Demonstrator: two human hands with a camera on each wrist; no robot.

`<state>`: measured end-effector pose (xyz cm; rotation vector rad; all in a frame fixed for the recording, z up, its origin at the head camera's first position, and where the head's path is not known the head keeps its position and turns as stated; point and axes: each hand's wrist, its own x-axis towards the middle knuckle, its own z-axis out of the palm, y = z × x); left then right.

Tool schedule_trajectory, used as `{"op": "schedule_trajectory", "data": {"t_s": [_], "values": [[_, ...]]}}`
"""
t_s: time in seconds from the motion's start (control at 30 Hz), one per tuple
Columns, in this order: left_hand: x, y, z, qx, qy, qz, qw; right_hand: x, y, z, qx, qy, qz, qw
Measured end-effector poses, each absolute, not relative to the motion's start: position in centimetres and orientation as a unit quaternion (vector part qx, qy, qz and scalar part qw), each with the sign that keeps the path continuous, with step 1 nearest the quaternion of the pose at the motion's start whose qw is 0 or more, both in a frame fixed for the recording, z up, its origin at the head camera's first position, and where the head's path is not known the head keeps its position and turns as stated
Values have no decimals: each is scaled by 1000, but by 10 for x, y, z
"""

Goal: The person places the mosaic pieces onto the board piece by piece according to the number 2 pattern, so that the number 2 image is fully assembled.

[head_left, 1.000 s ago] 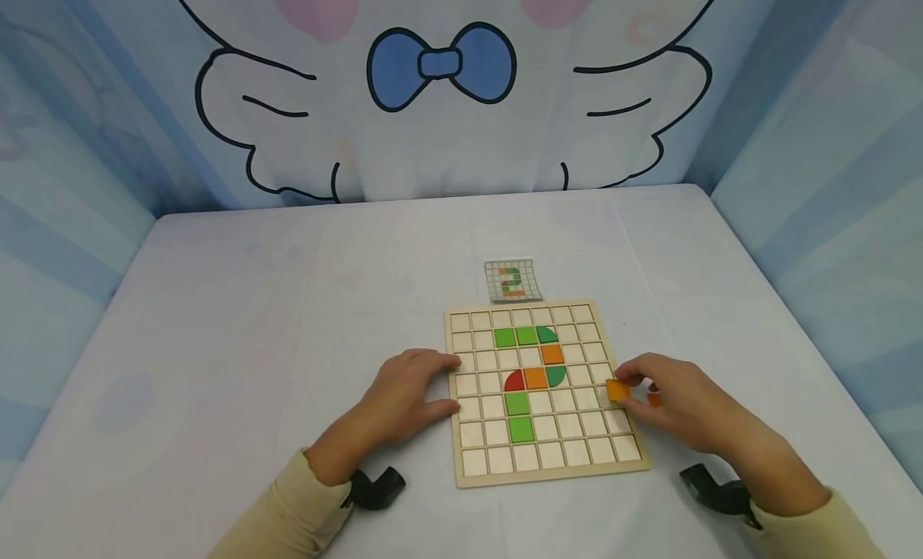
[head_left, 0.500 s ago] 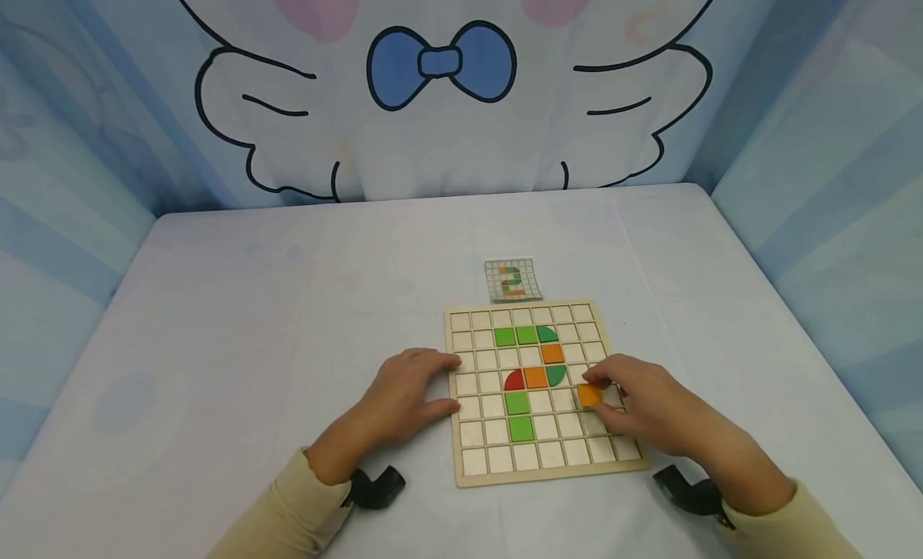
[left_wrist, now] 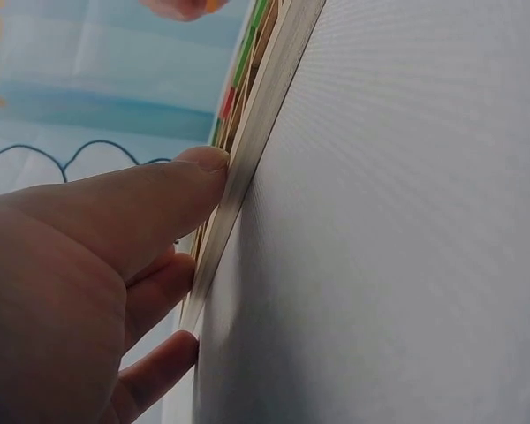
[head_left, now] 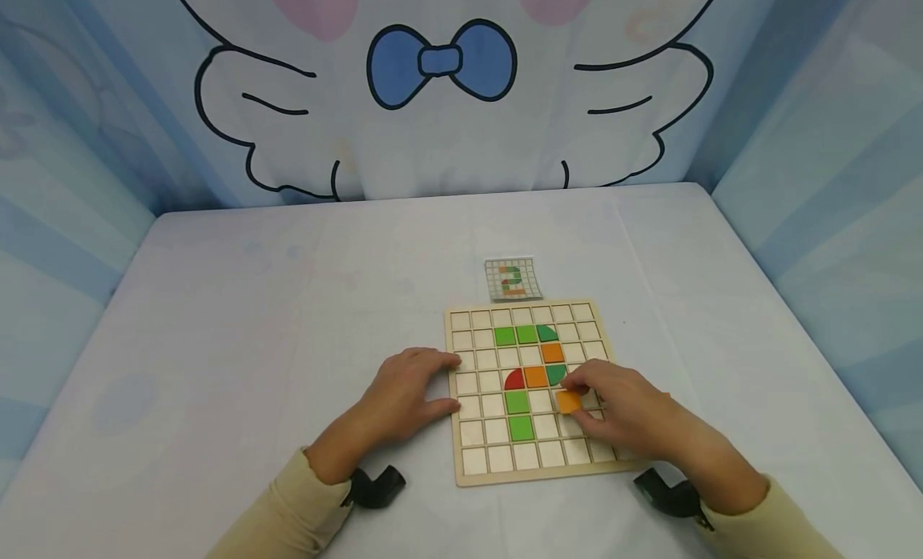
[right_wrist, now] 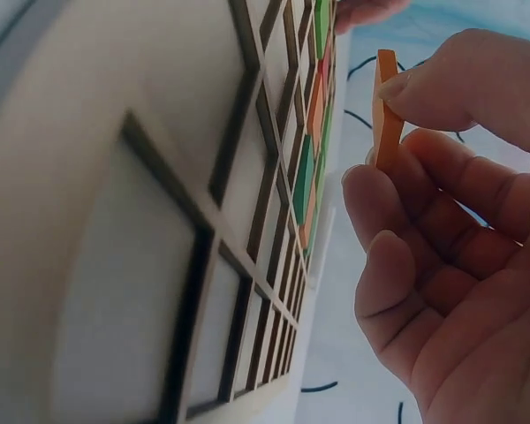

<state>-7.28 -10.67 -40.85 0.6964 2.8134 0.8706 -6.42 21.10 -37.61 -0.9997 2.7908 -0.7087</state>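
Note:
My right hand (head_left: 630, 407) pinches an orange square tile (head_left: 568, 402) between thumb and fingers, over the right half of a wooden grid board (head_left: 551, 474). In the right wrist view the tile (right_wrist: 387, 110) stands on edge, held apart from the board. My left hand (head_left: 404, 395) touches the board's left edge with thumb and fingertips; the left wrist view shows the thumb (left_wrist: 181, 194) against the rim. Set into the grid are green squares (head_left: 521, 428), orange squares (head_left: 536, 377), a red rounded piece (head_left: 514, 380) and dark green rounded pieces (head_left: 547, 334).
A small card (head_left: 513, 279) printed with a grid and a coloured figure lies just behind the board. A sliver of orange (head_left: 667, 395) peeks out past my right hand. The white table (head_left: 288, 319) meets a printed curtain (head_left: 447, 142) at its back.
My right hand has carried the orange tile leftward from the board's right edge to over the grid, slightly nearer me. The left hand has stayed at the left edge.

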Motion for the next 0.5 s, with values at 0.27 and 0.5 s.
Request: {"op": "schedule_trajectory", "data": {"t_s": [0.27,0.5], "values": [[-73,-107,-408,229,928,287,58,-62,206,-380,-347,903,-247,58],[-73,-108,-410,229,927,292,57,-60,203,-381,-360,893,-266,52]]}}
